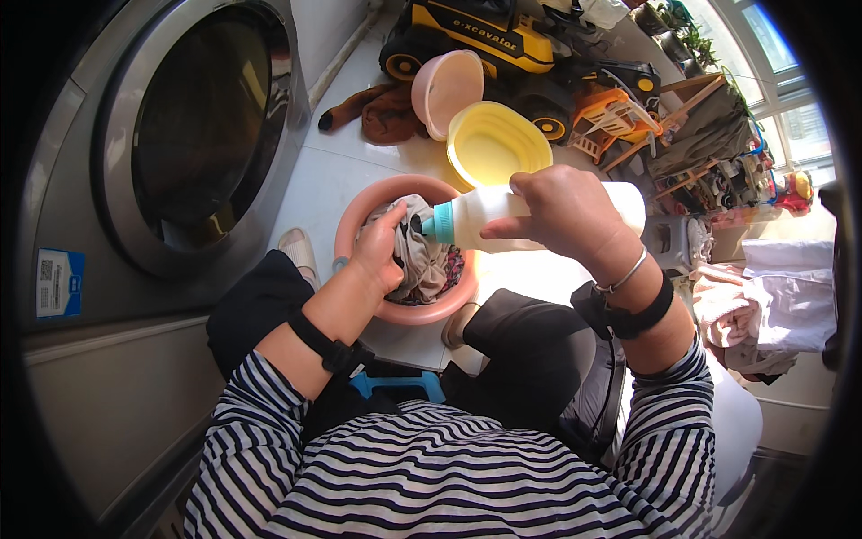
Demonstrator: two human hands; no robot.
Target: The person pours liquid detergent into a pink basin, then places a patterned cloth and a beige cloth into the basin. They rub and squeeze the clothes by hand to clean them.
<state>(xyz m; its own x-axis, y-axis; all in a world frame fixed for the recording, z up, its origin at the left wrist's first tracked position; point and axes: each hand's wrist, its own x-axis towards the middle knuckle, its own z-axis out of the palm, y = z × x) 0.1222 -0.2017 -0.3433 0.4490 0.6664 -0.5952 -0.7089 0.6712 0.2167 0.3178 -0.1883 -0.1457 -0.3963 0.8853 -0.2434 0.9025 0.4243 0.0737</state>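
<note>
A pink plastic basin point(350, 217) stands on the tiled floor between my feet, holding a bundle of light grey-beige cloth point(431, 266) and a dark patterned fabric point(456, 267). My left hand point(381, 250) grips the light cloth at the basin's left side. In my right hand point(562, 215) is a white plastic bottle point(481, 209), tipped on its side with its turquoise cap point(441, 224) pointing left over the cloth. Whether liquid leaves the spout, I cannot tell. Part of the bottle is hidden behind my right hand.
A front-loading washing machine point(114, 40) stands at left. Beyond the basin are a yellow basin point(498, 145), a pale pink basin point(448, 87), a brown cloth point(390, 118) and a yellow-black toy excavator point(485, 34). Folded towels point(788, 296) lie at right.
</note>
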